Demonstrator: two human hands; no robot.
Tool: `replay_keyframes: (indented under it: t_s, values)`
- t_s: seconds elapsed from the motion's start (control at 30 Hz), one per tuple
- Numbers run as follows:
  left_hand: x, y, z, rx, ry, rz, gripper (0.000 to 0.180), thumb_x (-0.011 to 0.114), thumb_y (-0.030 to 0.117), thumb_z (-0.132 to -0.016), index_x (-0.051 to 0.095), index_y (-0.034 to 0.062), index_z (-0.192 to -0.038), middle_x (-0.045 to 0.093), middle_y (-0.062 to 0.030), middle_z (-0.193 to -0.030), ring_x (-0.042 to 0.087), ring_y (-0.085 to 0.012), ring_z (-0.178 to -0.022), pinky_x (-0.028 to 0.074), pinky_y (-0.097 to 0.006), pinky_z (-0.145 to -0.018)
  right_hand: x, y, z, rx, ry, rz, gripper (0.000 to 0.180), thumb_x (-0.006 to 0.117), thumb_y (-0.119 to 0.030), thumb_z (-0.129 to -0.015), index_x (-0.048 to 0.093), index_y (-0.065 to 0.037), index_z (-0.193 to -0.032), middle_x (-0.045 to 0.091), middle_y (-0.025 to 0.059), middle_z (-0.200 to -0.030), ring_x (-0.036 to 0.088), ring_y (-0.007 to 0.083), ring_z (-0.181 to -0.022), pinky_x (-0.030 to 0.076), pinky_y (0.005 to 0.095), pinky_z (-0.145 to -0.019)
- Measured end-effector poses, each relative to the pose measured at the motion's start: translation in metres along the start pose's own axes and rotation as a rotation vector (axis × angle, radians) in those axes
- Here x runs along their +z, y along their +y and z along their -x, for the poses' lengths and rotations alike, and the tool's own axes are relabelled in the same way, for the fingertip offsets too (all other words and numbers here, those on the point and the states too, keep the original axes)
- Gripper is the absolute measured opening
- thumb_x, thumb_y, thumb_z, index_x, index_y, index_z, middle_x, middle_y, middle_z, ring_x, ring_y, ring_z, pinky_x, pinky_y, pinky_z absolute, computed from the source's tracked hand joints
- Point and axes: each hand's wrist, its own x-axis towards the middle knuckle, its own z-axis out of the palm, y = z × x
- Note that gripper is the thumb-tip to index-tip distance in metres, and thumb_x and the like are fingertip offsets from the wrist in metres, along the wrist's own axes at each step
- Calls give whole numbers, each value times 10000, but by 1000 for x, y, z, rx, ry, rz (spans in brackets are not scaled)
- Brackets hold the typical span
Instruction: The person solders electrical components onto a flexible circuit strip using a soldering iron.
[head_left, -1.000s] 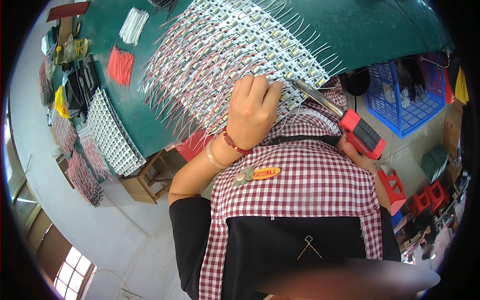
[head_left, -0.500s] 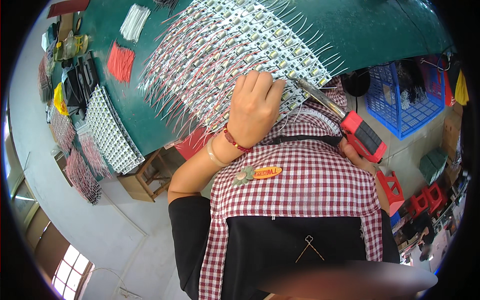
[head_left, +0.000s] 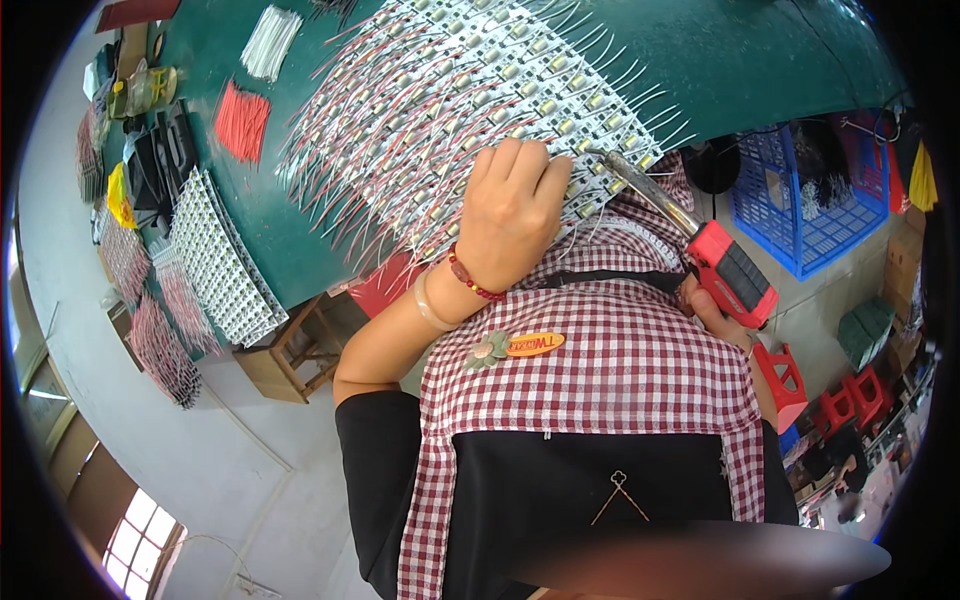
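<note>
A sheet of white circuit boards (head_left: 545, 75) lies on the green table, covered with rows of small components and many thin red and white wires. Over its near edge, my left hand (head_left: 515, 210) is closed with the fingers curled down. Whatever the fingertips pinch is hidden beneath them. My right hand (head_left: 712, 308) grips a soldering iron (head_left: 735, 275) with a red and black handle, partly hiding the fingers. The iron's metal barrel slants up and left over the boards, its thin tip close to my left fingers. Whether the tip touches a board is too small to tell.
Red wires (head_left: 241, 122) and white wires (head_left: 271, 43) lie bundled on the green table (head_left: 700, 60). More board sheets (head_left: 222, 262) hang over its left edge, near wired boards. A blue crate (head_left: 810, 215) and red stools (head_left: 780, 385) stand to the right.
The soldering iron has shifted slightly to the right, its tip a little farther from my left fingers. My left hand stays nearly in place.
</note>
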Motion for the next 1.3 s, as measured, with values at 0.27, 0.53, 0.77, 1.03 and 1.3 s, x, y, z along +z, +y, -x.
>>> replay_keyframes:
  t_s: [0.27, 0.53, 0.77, 1.03, 1.3]
  values:
    - [1, 1, -1, 10, -9, -27, 211, 664, 3, -717, 667, 57, -921, 480, -55, -770, 500, -226, -744, 391, -353, -661, 2, -17, -12, -140, -23, 84, 213, 707, -71, -711, 659, 6, -904, 651, 105, -809, 621, 250, -665, 475, 336, -603]
    - [-30, 4, -3, -37, -114, -141, 230, 663, 28, -716, 684, 112, -929, 480, -20, -760, 509, -208, -757, 374, -346, -686, 2, -13, -4, 10, -21, -45, 217, 698, -99, -795, 657, 15, -974, 653, 93, -815, 628, 221, -702, 484, 320, -654]
    - [-61, 18, -8, -22, -71, -241, 211, 610, 51, -701, 651, 63, -907, 472, -36, -779, 498, -205, -733, 373, -353, -649, -2, -26, -7, 103, -33, -409, 141, 625, -129, -893, 619, 8, -927, 622, 29, -787, 577, 123, -697, 463, 279, -645]
    - [-4, 14, 7, 10, -55, 70, 287, 680, -35, -681, 686, 58, -953, 481, -50, -742, 487, -219, -707, 403, -338, -629, -7, -19, 0, 132, -105, -165, 134, 675, -141, -809, 625, -18, -821, 625, 64, -752, 599, 171, -667, 467, 301, -627]
    - [-1, 12, 10, 30, -37, 27, 312, 676, -47, -676, 689, 45, -974, 483, -55, -750, 485, -223, -706, 408, -337, -624, -1, -14, -1, 38, -74, -111, 158, 705, -135, -710, 632, -27, -798, 605, 60, -723, 576, 227, -626, 450, 333, -602]
